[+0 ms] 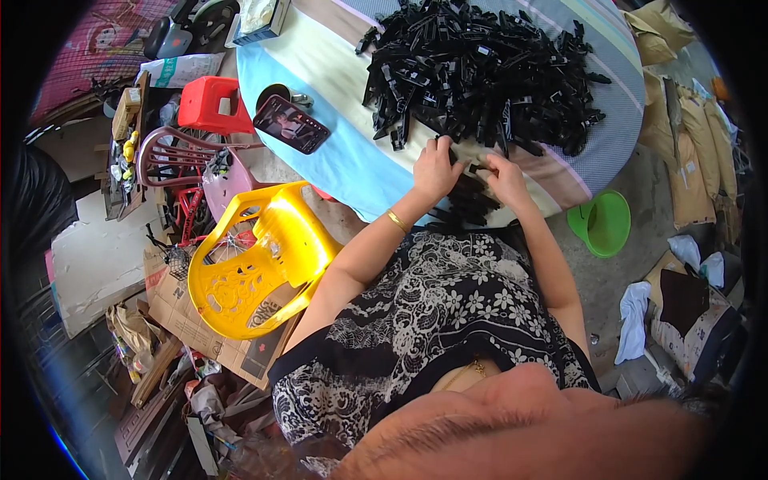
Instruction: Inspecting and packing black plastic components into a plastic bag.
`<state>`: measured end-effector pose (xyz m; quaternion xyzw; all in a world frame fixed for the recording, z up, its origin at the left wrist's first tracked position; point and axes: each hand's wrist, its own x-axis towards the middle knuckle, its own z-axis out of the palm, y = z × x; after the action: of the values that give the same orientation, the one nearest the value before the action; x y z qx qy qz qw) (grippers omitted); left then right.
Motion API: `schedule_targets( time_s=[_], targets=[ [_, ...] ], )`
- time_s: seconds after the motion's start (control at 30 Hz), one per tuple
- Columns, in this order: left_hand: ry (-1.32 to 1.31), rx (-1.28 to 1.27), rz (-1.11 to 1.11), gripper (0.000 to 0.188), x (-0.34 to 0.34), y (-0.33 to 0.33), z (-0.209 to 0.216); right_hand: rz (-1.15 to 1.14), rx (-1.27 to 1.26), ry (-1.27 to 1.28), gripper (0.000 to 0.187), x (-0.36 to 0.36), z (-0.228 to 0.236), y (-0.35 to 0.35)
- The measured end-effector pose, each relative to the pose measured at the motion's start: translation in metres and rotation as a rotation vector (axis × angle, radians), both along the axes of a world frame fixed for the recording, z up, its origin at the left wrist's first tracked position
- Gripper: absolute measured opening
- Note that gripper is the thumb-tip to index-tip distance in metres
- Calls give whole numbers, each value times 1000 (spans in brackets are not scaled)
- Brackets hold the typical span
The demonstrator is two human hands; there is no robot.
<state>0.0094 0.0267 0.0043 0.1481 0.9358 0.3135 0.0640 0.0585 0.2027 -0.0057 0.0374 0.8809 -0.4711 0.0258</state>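
A large heap of small, narrow black plastic pieces [472,72] covers the far part of the cloth-covered table; they look like clips, but their exact kind is too small to tell. At the heap's near edge my left hand [437,170] is closed, a black piece at its fingertips. Just to the right, my right hand [507,182] pinches another small black piece between thumb and fingers. Below and between both hands, a smaller pile of black pieces [470,202] lies at the table's near edge, close to my body.
Left of the heap, a phone [292,124] with a lit screen leans on a round container [273,96]. A yellow plastic chair [264,260] and a red stool [210,106] stand left of the table [352,172]. A green bucket [602,226] sits on the floor at right.
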Motion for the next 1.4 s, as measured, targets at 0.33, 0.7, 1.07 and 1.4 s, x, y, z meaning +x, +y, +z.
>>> schedule_targets(
  time_s=[0.33,0.7,1.07,1.4],
  targets=[
    [154,149,-121,50,5,-14,-7,-47,51,-30,30,6,5,3],
    [200,223,-362,38,-1,-5,-7,-38,290,219,23,6,4,8],
    [251,41,-292,13,-2,-12,-12,208,411,315,16,1,6,19],
    [221,-62,-347,13,-5,-11,-18,208,375,370,23,-4,7,-3]
  ],
)
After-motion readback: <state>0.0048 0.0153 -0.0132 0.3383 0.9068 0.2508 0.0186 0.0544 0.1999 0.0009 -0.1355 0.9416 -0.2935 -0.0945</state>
